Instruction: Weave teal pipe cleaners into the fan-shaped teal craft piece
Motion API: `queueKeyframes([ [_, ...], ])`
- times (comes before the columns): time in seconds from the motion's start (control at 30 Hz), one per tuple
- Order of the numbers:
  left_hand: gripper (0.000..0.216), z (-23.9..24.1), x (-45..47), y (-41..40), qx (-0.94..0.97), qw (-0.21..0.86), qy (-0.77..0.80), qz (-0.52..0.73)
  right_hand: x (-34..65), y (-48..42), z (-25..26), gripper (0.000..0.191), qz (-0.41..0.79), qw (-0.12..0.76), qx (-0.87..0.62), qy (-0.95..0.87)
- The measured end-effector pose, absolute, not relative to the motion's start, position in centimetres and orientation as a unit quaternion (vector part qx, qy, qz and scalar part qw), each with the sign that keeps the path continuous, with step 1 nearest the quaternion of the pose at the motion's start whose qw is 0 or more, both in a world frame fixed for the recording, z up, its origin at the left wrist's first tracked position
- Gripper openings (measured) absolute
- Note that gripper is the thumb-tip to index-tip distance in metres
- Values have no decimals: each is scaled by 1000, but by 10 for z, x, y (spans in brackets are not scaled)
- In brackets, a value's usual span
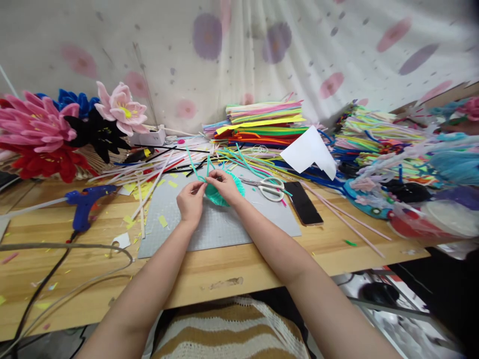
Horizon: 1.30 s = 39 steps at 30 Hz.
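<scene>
My left hand [191, 199] and my right hand [224, 184] meet over the grey cutting mat [224, 227]. Both pinch teal pipe cleaners [197, 170] that stick up and out from a teal fuzzy petal piece [220, 195] lying on the mat. My right hand rests partly on that piece, fingers closed around the stems. My left thumb and forefinger grip the stems just to the left. More teal stems fan out behind the hands.
White-handled scissors [271, 188] and a black phone [304, 203] lie right of the mat. A blue glue gun [85, 203] sits at left with its cord. Pipe-cleaner flowers [56, 132] stand back left; stacked coloured pipe cleaners [264, 122] and a white paper [310, 149] lie behind.
</scene>
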<state>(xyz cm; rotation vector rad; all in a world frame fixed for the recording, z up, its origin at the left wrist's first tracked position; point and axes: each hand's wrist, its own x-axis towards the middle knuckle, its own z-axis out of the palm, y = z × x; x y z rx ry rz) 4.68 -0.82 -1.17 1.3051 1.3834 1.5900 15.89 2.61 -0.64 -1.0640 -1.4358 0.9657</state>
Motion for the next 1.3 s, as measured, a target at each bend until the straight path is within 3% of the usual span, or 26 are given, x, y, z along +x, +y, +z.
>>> queueKeyframes([
  [0.33,27,-18,47,-5,502,275,557,602,160,25,-1,11,370,512,-435,-642],
  [0.6,19,-22,48,-2,535,250,566,576,156,25,-2,11,384,513,-422,-641],
  [0.87,15,-19,46,-6,554,312,497,591,167,30,9,12,556,457,-392,-573],
  [1.07,14,-19,45,-6,573,326,447,605,169,41,30,24,562,397,-357,-632],
  [1.3,21,-24,44,-1,525,358,427,644,169,45,34,25,549,483,-316,-605],
])
